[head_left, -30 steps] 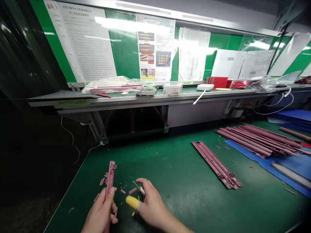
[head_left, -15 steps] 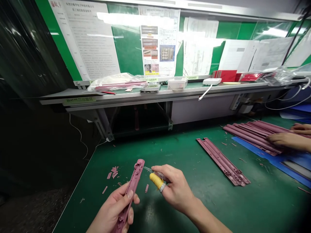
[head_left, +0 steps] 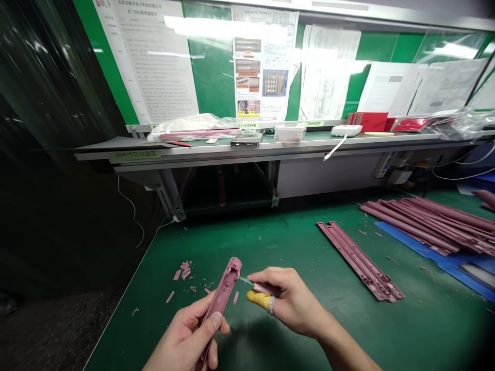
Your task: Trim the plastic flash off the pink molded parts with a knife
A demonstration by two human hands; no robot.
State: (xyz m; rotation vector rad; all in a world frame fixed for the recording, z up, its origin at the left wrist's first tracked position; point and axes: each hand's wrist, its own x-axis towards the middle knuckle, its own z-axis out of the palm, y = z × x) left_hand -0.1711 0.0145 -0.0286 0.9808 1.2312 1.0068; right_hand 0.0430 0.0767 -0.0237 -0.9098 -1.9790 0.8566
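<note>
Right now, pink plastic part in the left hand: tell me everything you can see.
It is a long, narrow, matte pink moulded plastic strip, rounded at its upper end, with small holes and recessed ribbing along its face. The left hand holds it tilted, thumb across it, low over the green mat. A small knife blade points at its edge; contact cannot be told.

Two hands [head_left: 183,330] [head_left: 294,304], one pink plastic part [head_left: 222,293], one craft knife [head_left: 251,282]
</note>
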